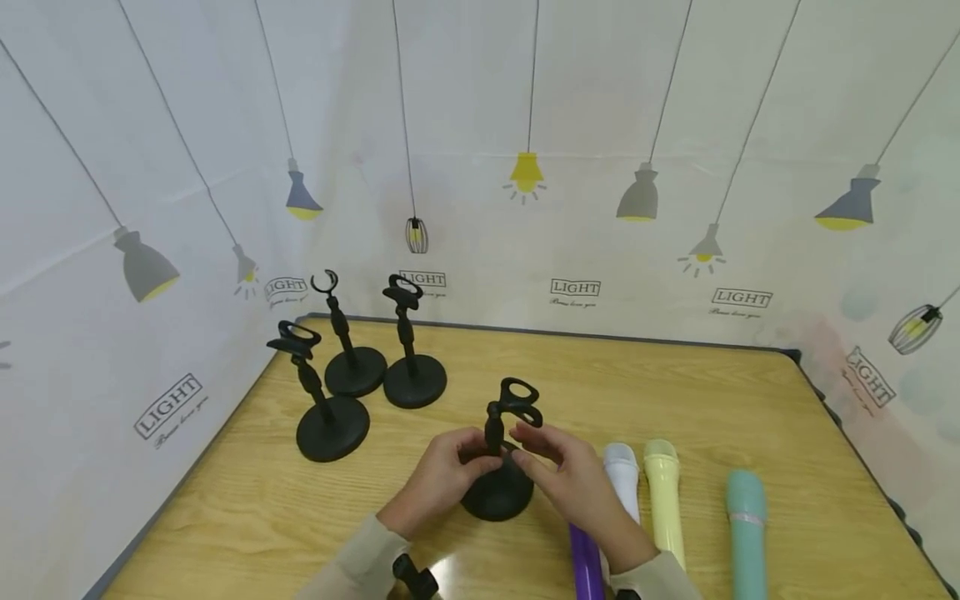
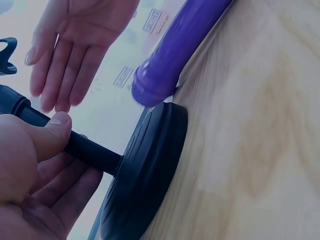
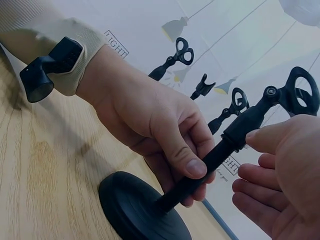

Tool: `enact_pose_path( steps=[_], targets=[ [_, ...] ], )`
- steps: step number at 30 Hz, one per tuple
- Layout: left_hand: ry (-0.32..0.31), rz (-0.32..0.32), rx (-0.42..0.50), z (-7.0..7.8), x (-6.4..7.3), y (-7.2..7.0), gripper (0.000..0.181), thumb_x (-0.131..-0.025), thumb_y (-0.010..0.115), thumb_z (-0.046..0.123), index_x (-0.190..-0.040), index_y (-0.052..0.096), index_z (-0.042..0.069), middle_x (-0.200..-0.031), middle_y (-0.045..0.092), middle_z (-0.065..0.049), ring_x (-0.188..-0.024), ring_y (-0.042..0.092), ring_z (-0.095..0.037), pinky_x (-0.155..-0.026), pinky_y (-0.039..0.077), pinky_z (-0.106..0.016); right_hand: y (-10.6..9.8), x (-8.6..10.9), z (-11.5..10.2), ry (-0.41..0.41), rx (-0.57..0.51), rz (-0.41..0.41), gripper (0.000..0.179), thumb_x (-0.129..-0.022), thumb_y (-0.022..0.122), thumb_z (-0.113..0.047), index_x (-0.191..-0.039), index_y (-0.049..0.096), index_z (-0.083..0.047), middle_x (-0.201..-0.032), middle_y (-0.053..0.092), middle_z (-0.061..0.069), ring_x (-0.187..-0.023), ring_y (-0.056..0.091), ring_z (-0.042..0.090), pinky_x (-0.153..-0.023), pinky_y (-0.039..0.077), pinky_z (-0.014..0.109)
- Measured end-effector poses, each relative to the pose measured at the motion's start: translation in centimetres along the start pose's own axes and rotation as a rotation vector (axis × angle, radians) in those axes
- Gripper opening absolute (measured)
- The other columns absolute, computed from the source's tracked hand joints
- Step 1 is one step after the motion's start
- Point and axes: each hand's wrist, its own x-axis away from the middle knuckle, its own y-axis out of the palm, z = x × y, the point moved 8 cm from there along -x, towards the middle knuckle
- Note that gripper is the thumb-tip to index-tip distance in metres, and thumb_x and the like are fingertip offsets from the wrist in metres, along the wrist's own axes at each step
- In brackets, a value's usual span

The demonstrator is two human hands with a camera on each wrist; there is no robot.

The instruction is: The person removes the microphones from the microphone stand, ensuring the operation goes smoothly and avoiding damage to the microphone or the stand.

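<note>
A black desktop microphone stand [image 1: 498,497] with a round base and a clip on top stands near the front middle of the table. My left hand [image 1: 438,471] grips its pole, thumb on one side and fingers behind, as the right wrist view shows. Across from it, my right hand [image 1: 577,475] is beside the pole, below the clip. Its fingers [image 2: 62,75] look straight and hold nothing in the left wrist view. The right thumb [image 3: 265,137] is close to the pole's collar; whether it touches I cannot tell. A purple microphone [image 1: 587,560] lies partly under the right forearm.
Three more black microphone stands [image 1: 333,431] are grouped at the back left. To the right lie a white microphone [image 1: 621,471], a yellow microphone [image 1: 664,504] and a teal microphone [image 1: 747,533]. A lamp-patterned cloth [image 1: 465,108] surrounds the wooden table [image 1: 645,383] at the back and sides.
</note>
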Motion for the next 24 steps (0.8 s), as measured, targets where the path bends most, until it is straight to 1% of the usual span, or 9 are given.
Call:
enact_pose_path(
  steps=[5, 8, 15, 20, 24],
  targets=[
    [0.001, 0.034, 0.001, -0.7, 0.3, -1.5, 0.012, -0.101, 0.077, 0.016, -0.112, 0.079, 0.019, -0.111, 0.081, 0.004, -0.11, 0.076, -0.017, -0.099, 0.062, -0.034, 0.7, -0.4, -0.5, -0.017, 0.008, -0.024, 0.042, -0.103, 0.076, -0.023, -0.14, 0.069, -0.005, -0.139, 0.075, 0.01, -0.13, 0.071, 0.033, -0.11, 0.058, 0.046],
    [-0.011, 0.062, -0.009, -1.1, 0.5, -2.5, 0.012, -0.102, 0.077, 0.017, -0.113, 0.079, 0.019, -0.112, 0.081, 0.004, -0.109, 0.076, -0.016, -0.099, 0.062, -0.035, 1.0, -0.6, -0.7, -0.027, 0.021, -0.029, 0.042, -0.103, 0.077, -0.022, -0.14, 0.069, -0.006, -0.139, 0.075, 0.009, -0.13, 0.071, 0.032, -0.109, 0.058, 0.046],
    [-0.062, 0.17, -0.026, -2.3, 0.7, -5.2, 0.011, -0.101, 0.077, 0.015, -0.111, 0.079, 0.018, -0.11, 0.082, 0.001, -0.107, 0.076, -0.017, -0.099, 0.062, -0.045, 1.3, -0.8, -1.3, -0.049, 0.019, -0.041, 0.041, -0.103, 0.076, -0.021, -0.14, 0.069, -0.006, -0.138, 0.075, 0.01, -0.129, 0.072, 0.032, -0.107, 0.06, 0.045],
    [-0.117, 0.244, -0.01, -3.4, 1.0, -7.1, 0.013, -0.101, 0.077, 0.014, -0.113, 0.079, 0.017, -0.111, 0.082, 0.0, -0.107, 0.075, -0.016, -0.1, 0.063, -0.046, 1.7, -1.0, -1.5, -0.059, 0.014, -0.07, 0.04, -0.103, 0.075, -0.02, -0.139, 0.069, -0.003, -0.138, 0.074, 0.013, -0.129, 0.072, 0.035, -0.107, 0.06, 0.045],
    [-0.137, 0.304, -0.027, -4.0, 1.3, -8.7, 0.013, -0.101, 0.077, 0.015, -0.114, 0.08, 0.017, -0.111, 0.081, 0.001, -0.106, 0.075, -0.016, -0.098, 0.063, -0.045, 2.0, -1.0, -1.5, -0.073, 0.008, -0.091, 0.04, -0.104, 0.074, -0.019, -0.139, 0.068, -0.001, -0.138, 0.074, 0.016, -0.129, 0.071, 0.037, -0.107, 0.06, 0.045]
  ],
)
